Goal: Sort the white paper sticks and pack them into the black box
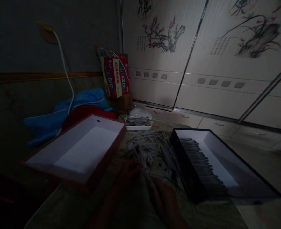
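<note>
Curling the right hand (pixel 164 194) around what looks like a pale stick (pixel 148 176), with fingers apparently closed on it. Bent too at the left hand (pixel 131 170), just beside the far end of that stick, but too dark to tell whether gripping anything. Just beyond the fingers, scattered over the table (pixel 214 216) at many angles: loose slender pieces (pixel 145 148), pen-like, some pale, some dark. Near, to the right of the fingers: a dark box (pixel 224 149), pale inside, with a row of pen-like pieces (pixel 201 165) laid side by side along the wall nearest the fingers. Near, to the left: a reddish box (pixel 83 152) with a pale lining. Judging from this, only partway along: lined up in the dark box, the share seemingly done; lying loose ahead of the fingers, plenty left. Farther ahead, past the loose pieces: a white tray (pixel 139 128) heaped with more thin pieces (pixel 138 120). Beyond the reddish box: blue cloth (pixel 89 95). Farthest from the fingers: a red-and-cream carton (pixel 116 74), then pale sliding doors (pixel 154 86) painted with branches.
</note>
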{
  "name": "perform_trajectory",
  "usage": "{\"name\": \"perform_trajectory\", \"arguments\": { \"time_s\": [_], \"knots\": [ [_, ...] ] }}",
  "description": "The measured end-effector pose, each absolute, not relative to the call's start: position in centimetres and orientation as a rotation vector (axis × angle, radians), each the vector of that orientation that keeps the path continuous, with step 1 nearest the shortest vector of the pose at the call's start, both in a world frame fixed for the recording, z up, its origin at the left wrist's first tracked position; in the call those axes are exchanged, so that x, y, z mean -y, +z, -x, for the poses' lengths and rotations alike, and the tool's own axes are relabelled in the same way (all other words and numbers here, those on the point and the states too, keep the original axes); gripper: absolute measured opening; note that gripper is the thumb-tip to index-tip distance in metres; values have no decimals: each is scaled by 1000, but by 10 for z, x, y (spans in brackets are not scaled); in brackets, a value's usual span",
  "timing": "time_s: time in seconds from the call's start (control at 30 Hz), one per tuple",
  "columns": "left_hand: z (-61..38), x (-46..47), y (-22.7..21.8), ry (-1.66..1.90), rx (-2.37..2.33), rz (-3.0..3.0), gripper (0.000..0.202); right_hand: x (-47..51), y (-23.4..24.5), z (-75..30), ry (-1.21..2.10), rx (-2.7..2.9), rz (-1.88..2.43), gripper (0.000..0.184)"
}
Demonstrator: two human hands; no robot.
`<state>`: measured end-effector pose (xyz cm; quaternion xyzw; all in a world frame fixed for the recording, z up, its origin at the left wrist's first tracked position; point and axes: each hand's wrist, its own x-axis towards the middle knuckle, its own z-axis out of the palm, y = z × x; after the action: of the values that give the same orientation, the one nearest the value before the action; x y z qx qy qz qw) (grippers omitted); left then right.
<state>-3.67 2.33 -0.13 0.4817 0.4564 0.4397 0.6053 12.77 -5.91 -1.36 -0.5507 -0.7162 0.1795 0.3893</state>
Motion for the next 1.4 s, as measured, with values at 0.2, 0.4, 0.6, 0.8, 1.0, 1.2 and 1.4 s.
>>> {"name": "perform_trajectory", "arguments": {
  "time_s": [0.2, 0.4, 0.6, 0.8, 1.0, 1.2, 1.4],
  "knots": [
    [25, -13, -7, 1044, -990, -866, 33, 60, -17, -121, 161, 1909, 1458, 28],
    [20, -7, -4, 1081, -994, -866, 37, 61, -16, -115, 280, 1803, 1441, 32],
    [15, -9, -14, 1116, -918, -773, 31, 63, -10, -105, 866, 1346, 1318, 37],
    [13, -8, -12, 1106, -894, -760, 34, 59, -30, -98, 1330, 918, 1145, 43],
    [15, -8, -7, 1086, -1008, -852, 35, 52, -28, -101, 1337, 910, 1177, 46],
    [20, -9, 10, 1103, -1014, -987, 44, 54, 9, -125, 1048, 995, 1307, 41],
    [21, -9, 12, 1166, -1205, -952, 44, 53, 78, -222, 496, 1201, 1548, 33]
  ]
}}
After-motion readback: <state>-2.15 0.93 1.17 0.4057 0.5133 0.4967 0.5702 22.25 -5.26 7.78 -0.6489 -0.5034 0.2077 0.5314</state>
